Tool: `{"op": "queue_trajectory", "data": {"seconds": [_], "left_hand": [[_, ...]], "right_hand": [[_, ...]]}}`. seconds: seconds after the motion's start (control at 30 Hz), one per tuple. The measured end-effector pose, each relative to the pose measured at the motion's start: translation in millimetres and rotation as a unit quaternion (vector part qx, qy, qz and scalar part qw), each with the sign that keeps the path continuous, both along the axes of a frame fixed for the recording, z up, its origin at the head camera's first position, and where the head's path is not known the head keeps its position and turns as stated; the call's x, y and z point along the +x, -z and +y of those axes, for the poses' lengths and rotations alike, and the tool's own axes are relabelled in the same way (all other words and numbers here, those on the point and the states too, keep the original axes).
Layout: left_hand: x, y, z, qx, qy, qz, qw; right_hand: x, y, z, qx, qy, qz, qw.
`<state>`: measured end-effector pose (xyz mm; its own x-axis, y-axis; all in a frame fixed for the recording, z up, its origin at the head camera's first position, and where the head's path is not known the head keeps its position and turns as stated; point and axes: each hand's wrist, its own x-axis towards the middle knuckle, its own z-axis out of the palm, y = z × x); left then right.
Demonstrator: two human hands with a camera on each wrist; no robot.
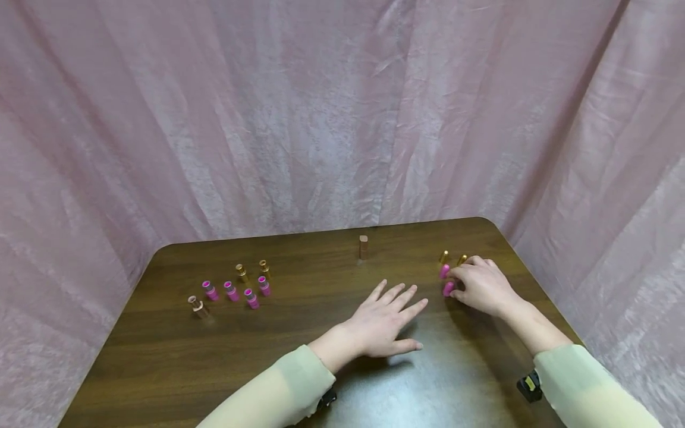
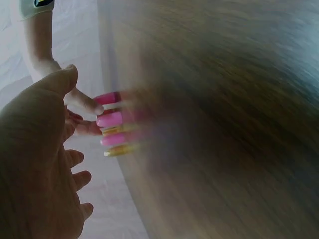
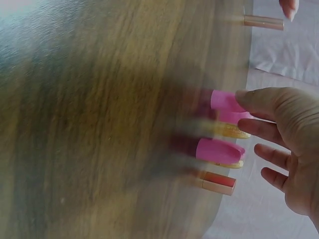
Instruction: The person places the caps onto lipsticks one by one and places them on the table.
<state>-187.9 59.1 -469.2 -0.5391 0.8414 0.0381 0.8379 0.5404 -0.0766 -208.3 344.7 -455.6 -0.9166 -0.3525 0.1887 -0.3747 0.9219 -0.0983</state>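
Note:
My right hand (image 1: 483, 286) is at the right of the table, its thumb and index finger pinching a pink lipstick cap (image 1: 448, 289). In the right wrist view the thumb lies against that cap (image 3: 223, 102), with the index finger on its other side. Another pink cap (image 1: 445, 271) and gold caps (image 1: 444, 257) stand close behind. A third pink cap (image 3: 219, 149) and a rose-gold cap (image 3: 219, 182), hidden behind the hand in the head view, show in the right wrist view. My left hand (image 1: 381, 321) hovers over the table's middle, fingers spread, holding nothing.
On the left stand several pink lipstick tubes (image 1: 251, 298) with silver collars, gold tubes (image 1: 242, 273) and a rose-gold tube (image 1: 198, 307). A rose-gold cap (image 1: 363, 246) stands near the back edge of the brown wooden table (image 1: 160, 368). Pink curtains (image 1: 321, 119) hang behind and right.

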Motion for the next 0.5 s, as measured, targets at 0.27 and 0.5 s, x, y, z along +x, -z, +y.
{"op": "queue_trajectory", "data": {"seconds": [0.27, 0.5], "left_hand": [[-4.0, 4.3, 15.9, -0.012, -0.017, -0.007, 0.9998], [-4.0, 8.7, 18.0, -0.012, -0.023, -0.015, 0.9996]], "right_hand": [[-7.5, 1.0, -9.5, 0.008, 0.000, -0.019, 0.9998], [-9.8, 5.4, -8.3, 0.011, 0.002, -0.023, 0.9997]]}}
